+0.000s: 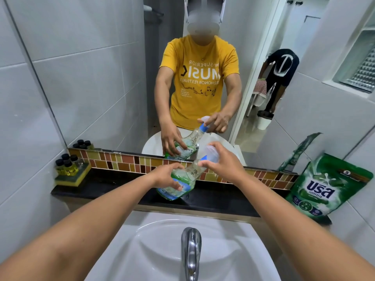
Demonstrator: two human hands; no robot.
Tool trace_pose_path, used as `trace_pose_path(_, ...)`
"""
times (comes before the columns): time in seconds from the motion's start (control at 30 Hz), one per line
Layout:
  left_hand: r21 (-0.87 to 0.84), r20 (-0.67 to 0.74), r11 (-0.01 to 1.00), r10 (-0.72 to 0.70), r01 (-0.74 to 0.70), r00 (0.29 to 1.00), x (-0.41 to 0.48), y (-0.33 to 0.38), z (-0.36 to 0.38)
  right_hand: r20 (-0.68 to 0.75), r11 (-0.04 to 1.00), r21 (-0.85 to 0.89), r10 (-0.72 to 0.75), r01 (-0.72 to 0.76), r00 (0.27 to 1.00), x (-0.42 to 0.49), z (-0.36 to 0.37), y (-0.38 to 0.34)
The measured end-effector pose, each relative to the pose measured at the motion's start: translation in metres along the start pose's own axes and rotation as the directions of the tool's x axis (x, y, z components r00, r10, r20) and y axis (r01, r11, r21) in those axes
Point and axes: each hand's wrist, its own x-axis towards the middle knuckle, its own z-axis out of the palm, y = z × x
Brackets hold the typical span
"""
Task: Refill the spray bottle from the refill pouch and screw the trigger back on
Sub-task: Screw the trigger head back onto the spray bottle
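Well, a big mirror [97,78] fills the wall behind both hands and shows the person in a yellow shirt holding the same bottle. Below the hands, nearer the person, is a white sink [132,246] with a shiny tap [190,252]. A black shelf [113,185] runs under the hands. Well off to the right of the right hand, a green refill pouch [326,187] stands on the shelf and leans on the wall. Between the two hands is the spray bottle [182,181], tilted, with its neck pointing up toward the right hand and green liquid low inside. The left hand [164,176] wraps around the fat part of the bottle. The right hand [222,162] curls its fingers around the trigger [204,158], which sits at the bottle's neck. Far to the left of the left hand, little bottles [68,162] stand on a yellow sponge [71,178].
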Motion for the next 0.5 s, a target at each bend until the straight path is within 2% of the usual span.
trace_pose_path(0.17,-0.016,0.010,1.000,0.002,-0.002,1.000,0.002,-0.002,-0.002,0.103,0.993,0.108,-0.065,0.054,0.993,0.006,-0.007,0.001)
trace_pose_path(0.3,-0.026,0.018,1.000,0.000,0.001,1.000,0.002,-0.002,-0.003,0.059,0.989,0.143,-0.040,0.031,0.997,0.010,-0.003,0.001)
trace_pose_path(0.4,-0.024,0.018,1.000,0.000,0.001,1.000,0.002,-0.003,-0.003,-0.001,0.994,0.108,0.008,-0.007,1.000,0.011,0.000,-0.001)
trace_pose_path(0.5,-0.032,0.020,0.999,-0.007,0.008,1.000,0.002,-0.005,-0.004,0.004,1.000,0.008,-0.017,0.017,1.000,0.013,0.001,-0.002)
